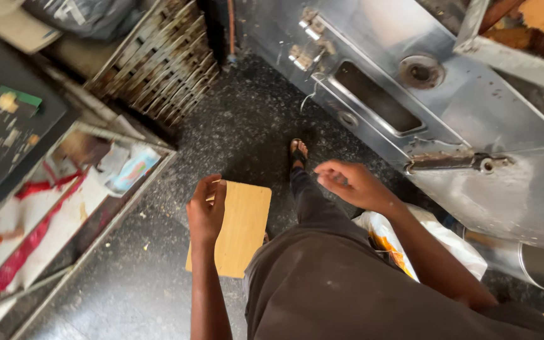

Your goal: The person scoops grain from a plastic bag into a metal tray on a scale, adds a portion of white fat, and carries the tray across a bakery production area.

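Plywood board (237,230) is gripped by the left hand (206,211); right hand (351,184) hovers loosely spread above a plastic bag (410,242).

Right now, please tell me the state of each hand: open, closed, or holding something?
Left hand: fingers curled around the edge of the light wooden board, holding it.
Right hand: open, fingers loosely spread, holding nothing.

Light wooden board (240,230), rectangular, rounded corners, tilted above dark speckled floor.
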